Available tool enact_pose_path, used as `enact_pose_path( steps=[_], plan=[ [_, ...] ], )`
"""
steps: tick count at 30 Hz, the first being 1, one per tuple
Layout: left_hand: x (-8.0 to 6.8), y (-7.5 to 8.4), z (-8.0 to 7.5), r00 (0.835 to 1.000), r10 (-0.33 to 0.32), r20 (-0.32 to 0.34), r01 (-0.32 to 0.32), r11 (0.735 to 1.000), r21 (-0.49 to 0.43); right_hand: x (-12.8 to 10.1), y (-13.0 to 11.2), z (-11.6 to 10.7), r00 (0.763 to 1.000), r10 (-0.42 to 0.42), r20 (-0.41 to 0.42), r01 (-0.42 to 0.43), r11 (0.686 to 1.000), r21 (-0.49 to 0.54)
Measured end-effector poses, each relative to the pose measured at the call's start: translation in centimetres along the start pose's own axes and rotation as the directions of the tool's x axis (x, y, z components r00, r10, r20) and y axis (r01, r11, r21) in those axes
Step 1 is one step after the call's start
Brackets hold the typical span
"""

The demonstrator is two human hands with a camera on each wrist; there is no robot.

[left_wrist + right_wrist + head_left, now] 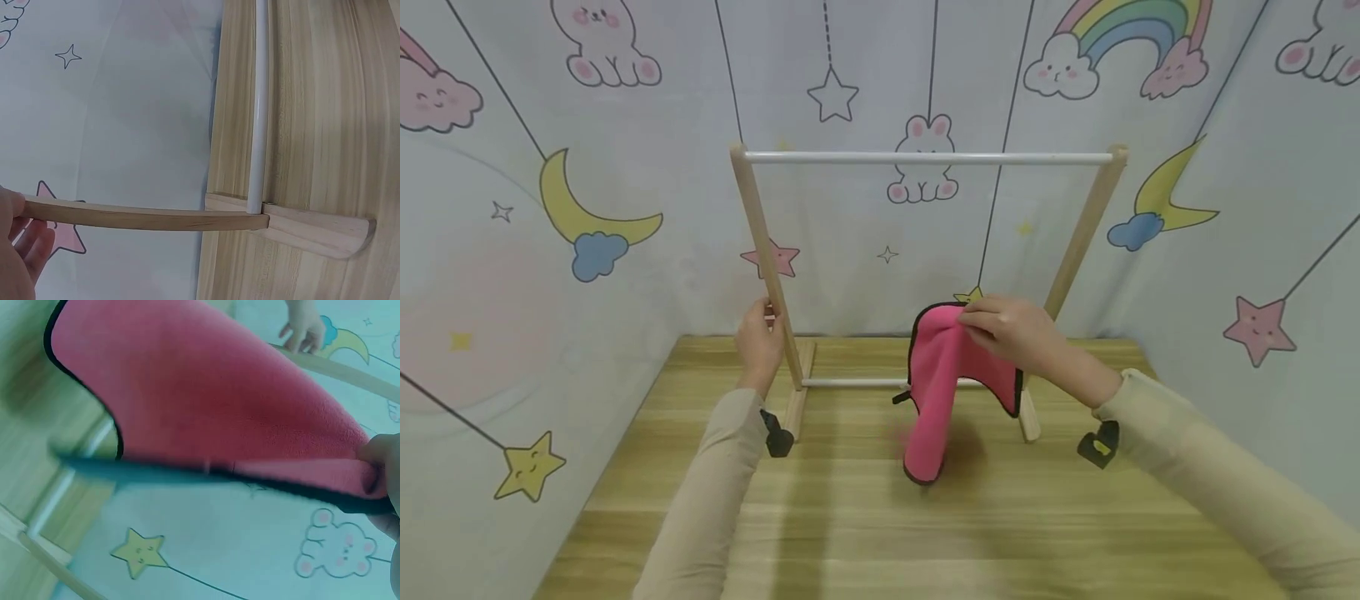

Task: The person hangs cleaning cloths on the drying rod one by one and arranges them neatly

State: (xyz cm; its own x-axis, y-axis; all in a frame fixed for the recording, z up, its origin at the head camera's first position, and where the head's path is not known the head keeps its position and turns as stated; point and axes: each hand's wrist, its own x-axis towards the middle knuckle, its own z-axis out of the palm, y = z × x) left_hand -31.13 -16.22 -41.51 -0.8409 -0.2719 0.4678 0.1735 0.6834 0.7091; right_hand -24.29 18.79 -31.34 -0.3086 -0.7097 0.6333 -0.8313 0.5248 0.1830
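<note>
A wooden rack stands at the back of the table, with a white top bar point(925, 157) and a white lower bar point(850, 382). My left hand point(765, 321) grips its left post point(760, 233) about halfway up. In the left wrist view the post point(144, 217) runs from my left hand point(19, 244) to the wooden foot point(319, 228). My right hand point(979, 321) pinches the top of a pink cloth point(932, 392) with black trim. The cloth hangs in front of the lower bar and its end nearly reaches the table. In the right wrist view the cloth point(206, 394) fills the frame, held by my fingers point(381, 459).
The wooden table point(850, 517) is bordered on three sides by cartoon-printed walls point(550, 250) with moons, stars and rabbits. The rack's right post point(1086, 225) leans behind my right hand. Black wrist cameras point(1099, 444) sit on both sleeves.
</note>
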Motion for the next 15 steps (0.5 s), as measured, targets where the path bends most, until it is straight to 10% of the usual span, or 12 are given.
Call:
enact_pose_path(
  steps=[15],
  plan=[
    [-0.3, 0.2, 0.3, 1.0, -0.017, -0.019, 0.018, 1.0, 0.015, 3.5, 1.4, -4.3, 1.0, 0.01, 0.02, -0.01, 0.999, -0.034]
  ],
)
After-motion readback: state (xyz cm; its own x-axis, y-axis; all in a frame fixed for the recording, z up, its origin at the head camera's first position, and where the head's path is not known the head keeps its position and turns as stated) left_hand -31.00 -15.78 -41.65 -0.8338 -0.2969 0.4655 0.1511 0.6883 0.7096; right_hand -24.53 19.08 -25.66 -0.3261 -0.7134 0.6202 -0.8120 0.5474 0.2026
